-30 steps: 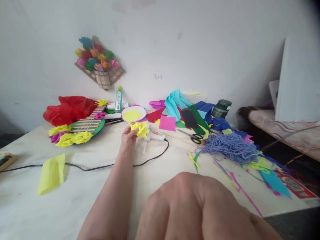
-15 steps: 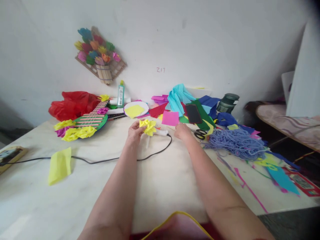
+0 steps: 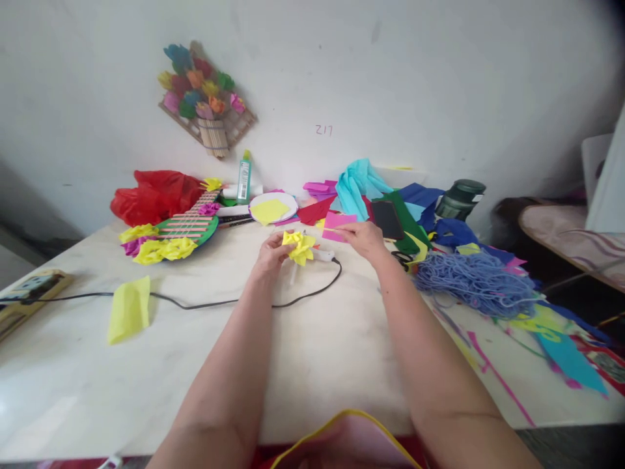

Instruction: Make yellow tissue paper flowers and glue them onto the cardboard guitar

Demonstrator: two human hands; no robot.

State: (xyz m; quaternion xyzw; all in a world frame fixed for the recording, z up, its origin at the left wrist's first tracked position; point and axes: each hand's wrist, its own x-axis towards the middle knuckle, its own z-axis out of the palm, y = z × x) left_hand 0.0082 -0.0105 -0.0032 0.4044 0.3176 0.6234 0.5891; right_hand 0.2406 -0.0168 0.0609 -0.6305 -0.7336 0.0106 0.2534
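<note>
My left hand [image 3: 274,254] is closed on a yellow paper flower [image 3: 299,247], pinched at its left side. Just behind the flower lies a white glue gun [image 3: 324,255], its front part hidden by the petals and a black cord running from its back end. My right hand [image 3: 366,240] pinches a thin, pale stick [image 3: 336,228] that points left over a pink paper square [image 3: 340,226]. Beside the right wrist, black-handled scissors [image 3: 403,258] are partly covered by the arm.
A decorated green board [image 3: 191,229] and a red plastic bag [image 3: 156,195] sit at back left. Blue yarn [image 3: 476,280] is heaped right, near a dark phone [image 3: 387,220] and a dark green jar [image 3: 460,199]. The cord [image 3: 195,306] crosses the table past a yellow sheet [image 3: 129,309].
My right hand has lifted from the table beside the scissors and moved up, now with a thin stick in its fingers. My left hand still holds the flower. The view has shifted slightly.
</note>
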